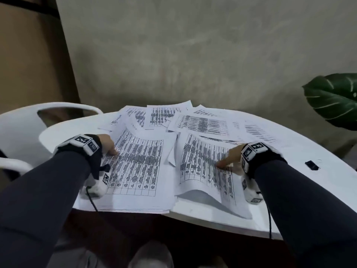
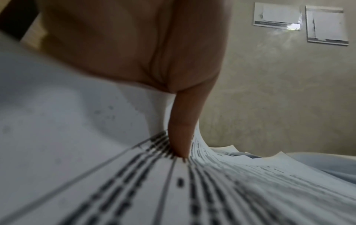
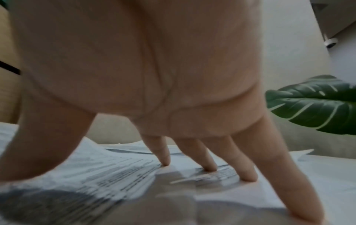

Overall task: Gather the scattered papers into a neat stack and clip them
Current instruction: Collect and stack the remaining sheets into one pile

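Printed sheets lie scattered over a white round table point(image 1: 293, 151). My left hand point(image 1: 114, 149) is at the left edge of a near-left pile of sheets point(image 1: 139, 171). Its thumb point(image 2: 181, 137) presses on top, and the other fingers are hidden under the raised edge, so it pinches the top sheet. My right hand point(image 1: 228, 159) rests with straight, spread fingers point(image 3: 210, 159), tips pressing on the near-right sheet point(image 1: 202, 171), which bows up off the table at its front. More sheets point(image 1: 201, 122) overlap behind. A black binder clip point(image 1: 311, 165) lies on the table to the right.
A white chair point(image 1: 23, 122) stands at the table's left. A large green leaf point(image 1: 334, 99) hangs over the far right edge. A grey wall is close behind the table. The pile overhangs the table's near edge point(image 1: 212, 215).
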Demonstrator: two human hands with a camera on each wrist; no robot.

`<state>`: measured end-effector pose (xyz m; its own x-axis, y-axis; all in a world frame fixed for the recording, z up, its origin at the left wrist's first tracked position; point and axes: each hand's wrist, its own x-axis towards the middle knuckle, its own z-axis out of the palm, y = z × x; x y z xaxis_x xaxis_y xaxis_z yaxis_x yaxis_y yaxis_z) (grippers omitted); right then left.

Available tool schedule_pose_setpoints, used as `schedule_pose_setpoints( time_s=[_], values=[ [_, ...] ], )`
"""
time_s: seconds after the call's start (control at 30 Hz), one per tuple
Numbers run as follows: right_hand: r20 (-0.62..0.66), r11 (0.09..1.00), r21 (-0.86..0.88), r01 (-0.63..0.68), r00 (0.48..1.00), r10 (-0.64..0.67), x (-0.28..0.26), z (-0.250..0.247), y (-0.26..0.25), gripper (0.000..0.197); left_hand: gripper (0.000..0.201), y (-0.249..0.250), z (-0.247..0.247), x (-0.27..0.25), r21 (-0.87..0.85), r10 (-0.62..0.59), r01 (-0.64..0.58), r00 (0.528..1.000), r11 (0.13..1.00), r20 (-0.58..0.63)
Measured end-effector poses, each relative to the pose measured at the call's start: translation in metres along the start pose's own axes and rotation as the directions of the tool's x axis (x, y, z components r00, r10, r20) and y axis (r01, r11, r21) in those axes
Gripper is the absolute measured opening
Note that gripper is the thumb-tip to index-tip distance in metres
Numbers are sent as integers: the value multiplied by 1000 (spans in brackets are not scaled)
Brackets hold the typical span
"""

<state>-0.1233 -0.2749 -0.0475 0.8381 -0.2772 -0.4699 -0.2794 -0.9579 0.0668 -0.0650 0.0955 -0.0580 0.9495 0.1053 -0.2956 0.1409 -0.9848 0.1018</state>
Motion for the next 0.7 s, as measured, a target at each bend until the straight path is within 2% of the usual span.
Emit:
schedule_pose_setpoints(
  time_s=[0.07, 0.13, 0.2, 0.3, 0.33, 0.4, 0.43, 0.5, 0.57, 0.63, 0.67, 0.7],
  values=[
    [7, 998, 28, 51, 999, -51, -11, -1, -6, 125, 44, 3, 1, 4, -49, 11, -11, 1000, 999, 3],
    [-42, 997, 61, 44, 998, -41, -14, -1, -13, 127, 45, 5, 2, 0, -39, 7, -7, 1000, 999, 1],
    [-107, 996, 90, -17, 994, 27, -11, 2, -11, 133, 43, 6, 3, -1, -38, 24, -25, 1000, 999, -18],
    [-175, 993, 84, -80, 980, 94, -13, 7, -3, 112, 32, 2, 5, 3, -69, 51, -51, 999, 996, 6],
    [-187, 991, 95, -96, 976, 113, -13, 8, 0, 118, 33, -1, 6, 5, -108, 41, -39, 999, 993, 13],
    [-190, 982, 136, -131, 969, 156, -16, 9, 6, 146, 41, -11, 6, 7, -213, 20, -21, 1000, 977, -10],
    [-206, 978, 163, -132, 965, 164, -15, 8, 11, 149, 43, -16, 6, 11, -275, 11, -21, 999, 961, -38],
    [-257, 979, 166, -117, 954, 157, -19, 6, 15, 130, 31, -25, 2, 13, -424, -1, -23, 998, 905, -56],
    [-342, 981, 174, -89, 929, 145, -29, -4, 18, 106, 14, -35, -6, 18, -588, -29, -32, 995, 809, -95],
    [-370, 947, 322, -16, 918, 141, -34, -23, 26, 99, 2, -38, -18, 10, -721, -72, -31, 991, 692, -111],
    [-384, 909, 415, 36, 913, 140, -35, -35, 31, 90, 7, -38, -24, 9, -760, -79, -48, 988, 648, -129],
    [-428, 860, 500, 100, 892, 145, -38, -47, 33, 74, 14, -38, -29, 9, -754, -108, -41, 983, 656, -147]
  ],
)
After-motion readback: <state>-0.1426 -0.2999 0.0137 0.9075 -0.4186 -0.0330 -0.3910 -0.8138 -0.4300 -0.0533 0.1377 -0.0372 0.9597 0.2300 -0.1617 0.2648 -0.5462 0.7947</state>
